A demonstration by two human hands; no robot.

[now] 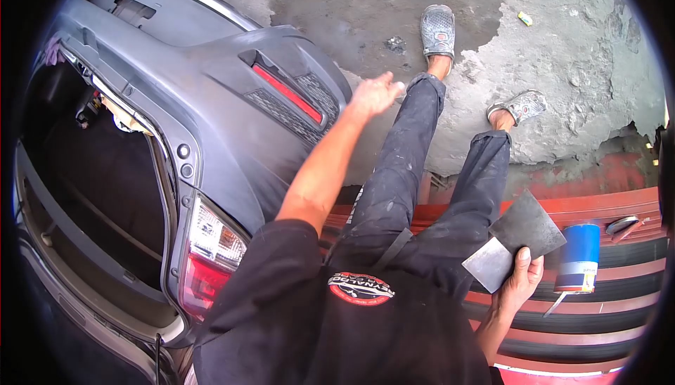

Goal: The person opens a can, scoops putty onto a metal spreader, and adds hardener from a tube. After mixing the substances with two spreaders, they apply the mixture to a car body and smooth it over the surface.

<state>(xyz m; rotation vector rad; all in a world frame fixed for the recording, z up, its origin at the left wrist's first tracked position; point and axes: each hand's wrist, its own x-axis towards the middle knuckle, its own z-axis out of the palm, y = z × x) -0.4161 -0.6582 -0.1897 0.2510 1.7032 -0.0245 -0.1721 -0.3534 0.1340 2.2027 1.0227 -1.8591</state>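
Note:
My right hand (517, 283) grips two thin, flat, square metal plates between thumb and fingers. One is a dark grey metal plate (529, 227); the lighter silver metal plate (489, 265) overlaps it on the left. My left hand (377, 94) is raised beside the rear corner of a grey car body (211, 82), with its thumb and a finger apart. Nothing shows clearly in it, though its far fingers are partly hidden. Closest to that hand on the car is a red reflector strip (288, 94) set in a dark textured panel.
A blue can (580, 248) with a stick at its lower edge rests on red and black slats (562, 318), right of my hand. A round lid-like item (622, 227) lies beyond. The tail light (209, 258) borders the car's rear opening. Rough concrete (562, 61) spreads around my feet.

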